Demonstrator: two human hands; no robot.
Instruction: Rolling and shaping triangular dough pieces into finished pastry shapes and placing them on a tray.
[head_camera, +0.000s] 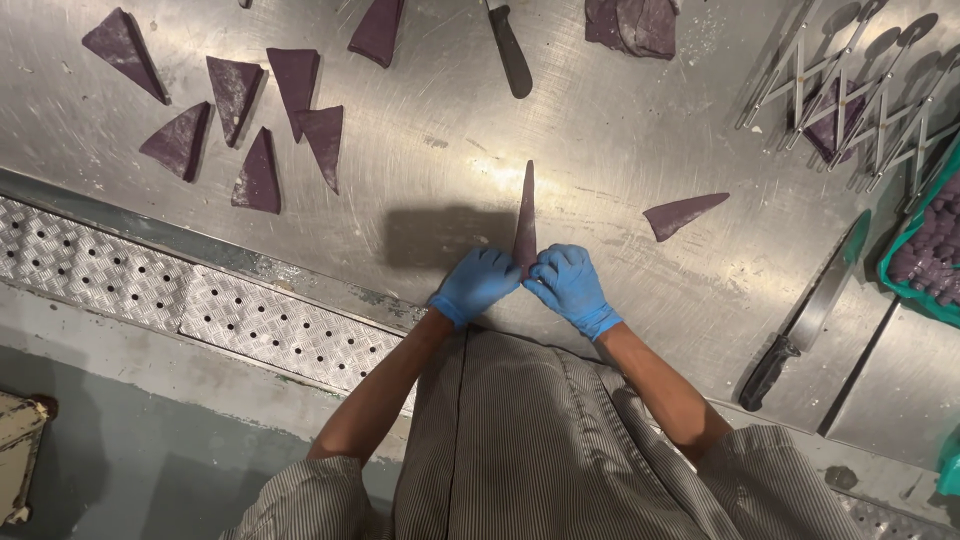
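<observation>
We see a shiny steel desk (620, 150) dusted with flour — a green tray (900, 262) holds purple pieces. Our left hand (476, 284) and right hand (571, 288) pinch one dough strip (525, 215).

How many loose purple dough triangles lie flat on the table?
8: six clustered far left, one at the top edge, one right of the hands. More may lie beyond the frame.

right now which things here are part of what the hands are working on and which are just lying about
In hand:
left hand
right hand
long purple dough triangle

Lying about:
cut purple triangles
single triangle
large knife
expanding wheel cutter
green tray
</observation>
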